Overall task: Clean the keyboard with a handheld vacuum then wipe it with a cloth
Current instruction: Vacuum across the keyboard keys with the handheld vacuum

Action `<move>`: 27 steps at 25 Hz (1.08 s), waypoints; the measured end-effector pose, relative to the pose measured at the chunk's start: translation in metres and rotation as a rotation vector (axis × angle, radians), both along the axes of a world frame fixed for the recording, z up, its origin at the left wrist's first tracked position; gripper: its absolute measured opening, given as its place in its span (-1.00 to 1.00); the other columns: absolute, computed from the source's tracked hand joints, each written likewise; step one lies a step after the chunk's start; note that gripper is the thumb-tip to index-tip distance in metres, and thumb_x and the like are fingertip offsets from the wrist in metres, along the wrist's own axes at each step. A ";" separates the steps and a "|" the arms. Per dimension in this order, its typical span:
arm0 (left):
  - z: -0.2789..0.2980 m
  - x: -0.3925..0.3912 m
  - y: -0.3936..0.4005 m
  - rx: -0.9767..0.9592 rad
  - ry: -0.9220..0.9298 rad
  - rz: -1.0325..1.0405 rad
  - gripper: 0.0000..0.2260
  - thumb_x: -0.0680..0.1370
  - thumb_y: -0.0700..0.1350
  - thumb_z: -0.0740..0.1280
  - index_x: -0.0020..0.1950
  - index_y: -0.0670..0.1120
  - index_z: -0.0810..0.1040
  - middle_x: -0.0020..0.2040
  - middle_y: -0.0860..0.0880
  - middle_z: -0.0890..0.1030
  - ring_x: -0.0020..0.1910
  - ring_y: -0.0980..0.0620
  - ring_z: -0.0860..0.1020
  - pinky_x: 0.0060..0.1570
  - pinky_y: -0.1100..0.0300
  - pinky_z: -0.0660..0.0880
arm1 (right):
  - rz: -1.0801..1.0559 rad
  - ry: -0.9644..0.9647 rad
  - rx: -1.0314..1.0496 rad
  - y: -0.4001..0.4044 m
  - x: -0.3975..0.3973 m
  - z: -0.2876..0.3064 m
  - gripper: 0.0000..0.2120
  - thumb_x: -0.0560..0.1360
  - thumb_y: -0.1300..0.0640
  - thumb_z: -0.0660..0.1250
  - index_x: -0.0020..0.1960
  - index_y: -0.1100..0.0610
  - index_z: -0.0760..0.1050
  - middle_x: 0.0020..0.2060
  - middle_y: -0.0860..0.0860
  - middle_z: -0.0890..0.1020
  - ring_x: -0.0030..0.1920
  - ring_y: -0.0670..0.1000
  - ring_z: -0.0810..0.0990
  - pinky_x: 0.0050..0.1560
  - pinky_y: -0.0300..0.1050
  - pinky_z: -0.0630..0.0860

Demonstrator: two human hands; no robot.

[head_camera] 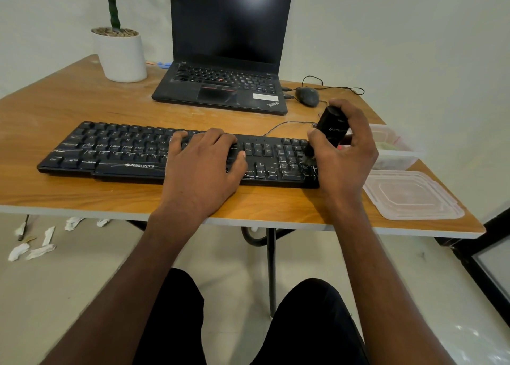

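Note:
A black keyboard (pixel 116 152) lies across the front of the wooden table (pixel 82 99), with pale streaks on its keys. My left hand (pixel 204 163) rests flat on its middle keys, fingers straight. My right hand (pixel 347 155) grips a black cylindrical handheld vacuum (pixel 332 128), tilted, its brush nozzle touching the number pad at the keyboard's right end. No cloth is in view.
An open black laptop (pixel 226 61) stands behind the keyboard, a wired mouse (pixel 307 96) to its right. A white plant pot (pixel 121 54) sits back left. A clear plastic box (pixel 397 149) and its lid (pixel 414 195) lie at the right edge. Paper scraps (pixel 36 246) litter the floor.

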State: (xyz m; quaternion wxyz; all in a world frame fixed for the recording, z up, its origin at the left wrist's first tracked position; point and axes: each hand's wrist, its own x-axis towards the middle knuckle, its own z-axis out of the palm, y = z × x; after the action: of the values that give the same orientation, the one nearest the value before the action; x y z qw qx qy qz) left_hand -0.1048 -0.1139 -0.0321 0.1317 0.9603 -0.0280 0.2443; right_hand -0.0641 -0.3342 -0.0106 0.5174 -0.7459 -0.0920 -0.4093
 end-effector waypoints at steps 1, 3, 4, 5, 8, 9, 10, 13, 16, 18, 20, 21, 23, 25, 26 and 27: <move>0.000 0.000 0.000 0.001 0.003 0.001 -0.61 0.71 0.19 0.12 0.41 0.04 0.53 0.36 0.03 0.57 0.33 0.00 0.54 0.59 -0.20 0.11 | -0.018 -0.013 -0.018 0.000 0.000 0.000 -0.56 0.44 0.22 0.49 0.30 0.04 0.57 0.15 -0.05 0.64 0.17 -0.10 0.60 0.05 -0.31 0.57; -0.001 0.000 0.000 0.002 0.002 0.004 -0.61 0.71 0.19 0.12 0.41 0.04 0.53 0.35 0.04 0.57 0.33 0.00 0.54 0.59 -0.19 0.11 | -0.069 -0.047 -0.029 0.000 -0.001 0.001 -0.57 0.42 0.24 0.47 0.28 0.06 0.58 0.13 -0.03 0.63 0.13 -0.14 0.59 0.03 -0.38 0.51; -0.001 0.000 0.000 0.001 -0.002 0.006 -0.61 0.71 0.19 0.12 0.41 0.04 0.54 0.35 0.04 0.58 0.33 0.00 0.54 0.59 -0.19 0.11 | -0.069 -0.060 -0.021 0.000 -0.002 0.001 -0.57 0.42 0.25 0.47 0.27 0.07 0.58 0.12 -0.02 0.63 0.12 -0.12 0.59 0.02 -0.41 0.48; -0.001 0.000 0.000 -0.002 -0.006 0.009 -0.61 0.71 0.19 0.13 0.40 0.04 0.54 0.34 0.04 0.58 0.33 0.00 0.54 0.58 -0.20 0.11 | -0.046 -0.063 -0.014 0.000 -0.002 0.001 -0.57 0.42 0.27 0.48 0.26 0.08 0.58 0.12 -0.01 0.63 0.12 -0.10 0.59 0.01 -0.42 0.46; -0.002 0.000 0.001 -0.009 -0.010 0.017 -0.61 0.71 0.18 0.14 0.40 0.04 0.55 0.34 0.04 0.59 0.32 0.00 0.55 0.59 -0.21 0.11 | -0.026 -0.046 -0.021 0.000 -0.002 0.001 -0.59 0.41 0.27 0.46 0.25 0.11 0.59 0.10 0.00 0.65 0.11 -0.07 0.60 -0.01 -0.43 0.45; -0.002 0.000 0.001 -0.009 -0.012 0.018 -0.61 0.71 0.18 0.14 0.40 0.04 0.55 0.34 0.04 0.59 0.32 0.00 0.55 0.59 -0.21 0.11 | -0.041 -0.054 -0.005 -0.001 -0.002 0.001 -0.59 0.41 0.27 0.46 0.24 0.11 0.60 0.10 0.01 0.65 0.10 -0.07 0.61 -0.01 -0.42 0.46; -0.002 0.000 0.000 -0.010 -0.013 0.019 -0.62 0.71 0.18 0.14 0.39 0.04 0.55 0.34 0.04 0.59 0.31 0.00 0.55 0.59 -0.21 0.11 | -0.031 -0.057 0.016 -0.002 -0.002 0.001 -0.59 0.41 0.28 0.46 0.25 0.10 0.59 0.10 0.01 0.65 0.11 -0.05 0.61 -0.01 -0.39 0.48; -0.001 0.000 0.000 -0.008 -0.013 0.022 -0.61 0.70 0.18 0.14 0.39 0.04 0.55 0.34 0.05 0.59 0.32 0.01 0.55 0.59 -0.20 0.11 | 0.096 -0.020 0.002 0.000 -0.003 0.000 -0.59 0.39 0.32 0.45 0.21 0.09 0.60 0.10 -0.02 0.65 0.11 0.02 0.62 0.04 -0.11 0.59; -0.001 0.000 0.000 -0.010 -0.003 0.023 -0.61 0.70 0.19 0.13 0.40 0.05 0.54 0.34 0.06 0.58 0.33 0.02 0.54 0.59 -0.20 0.10 | 0.050 -0.051 0.044 -0.001 -0.003 -0.001 -0.62 0.37 0.34 0.42 0.17 0.15 0.61 0.05 0.00 0.66 0.07 0.03 0.62 -0.01 -0.21 0.54; -0.001 0.000 0.000 -0.006 -0.002 0.027 -0.61 0.70 0.19 0.13 0.41 0.05 0.54 0.34 0.06 0.58 0.33 0.02 0.54 0.60 -0.20 0.10 | 0.069 -0.065 0.048 0.000 -0.005 0.000 -0.61 0.37 0.35 0.43 0.17 0.15 0.60 0.06 0.01 0.66 0.07 0.02 0.61 -0.04 -0.22 0.51; -0.001 0.000 -0.001 -0.003 -0.001 0.029 -0.61 0.70 0.18 0.13 0.41 0.05 0.53 0.34 0.05 0.57 0.33 0.02 0.54 0.60 -0.20 0.09 | 0.067 -0.061 -0.006 0.001 -0.006 0.000 -0.62 0.37 0.34 0.44 0.18 0.16 0.60 0.07 0.01 0.66 0.08 0.01 0.61 -0.01 -0.25 0.51; -0.001 0.000 -0.001 -0.005 0.002 0.027 -0.61 0.71 0.18 0.13 0.41 0.05 0.53 0.34 0.05 0.57 0.33 0.02 0.54 0.60 -0.20 0.09 | 0.023 -0.070 -0.014 0.001 -0.006 0.000 -0.62 0.38 0.33 0.44 0.18 0.16 0.61 0.06 0.02 0.66 0.07 0.00 0.61 0.01 -0.32 0.48; 0.000 -0.001 -0.001 -0.002 0.006 0.028 -0.62 0.70 0.18 0.13 0.41 0.05 0.53 0.35 0.05 0.57 0.33 0.02 0.53 0.60 -0.20 0.09 | -0.024 -0.091 0.018 0.000 -0.005 0.002 -0.62 0.38 0.34 0.44 0.19 0.18 0.61 0.05 0.03 0.66 0.06 -0.02 0.61 0.01 -0.35 0.47; 0.000 0.000 0.001 -0.007 0.006 0.026 -0.62 0.70 0.18 0.13 0.40 0.05 0.53 0.34 0.06 0.58 0.33 0.03 0.54 0.60 -0.20 0.10 | 0.054 -0.058 0.009 0.002 -0.004 0.002 -0.61 0.38 0.34 0.45 0.20 0.16 0.60 0.07 0.02 0.66 0.08 0.02 0.62 -0.01 -0.21 0.54; 0.000 -0.001 0.000 -0.015 0.005 0.024 -0.62 0.70 0.18 0.13 0.40 0.05 0.54 0.35 0.06 0.58 0.32 0.03 0.54 0.60 -0.20 0.10 | 0.065 -0.050 -0.022 0.002 -0.005 0.000 -0.61 0.39 0.33 0.45 0.20 0.14 0.60 0.08 0.01 0.66 0.10 0.03 0.62 0.01 -0.15 0.57; 0.000 -0.001 -0.001 -0.016 0.002 0.025 -0.61 0.70 0.18 0.13 0.41 0.06 0.53 0.35 0.06 0.57 0.33 0.03 0.53 0.60 -0.19 0.09 | 0.036 -0.060 -0.050 0.001 -0.005 -0.002 -0.60 0.40 0.31 0.45 0.21 0.12 0.60 0.09 -0.01 0.65 0.11 0.01 0.62 0.03 -0.12 0.59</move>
State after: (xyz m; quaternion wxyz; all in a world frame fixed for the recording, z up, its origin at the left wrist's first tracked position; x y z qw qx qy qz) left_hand -0.1063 -0.1146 -0.0326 0.1362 0.9597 -0.0139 0.2454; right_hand -0.0687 -0.3330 -0.0121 0.5029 -0.7440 -0.1310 -0.4199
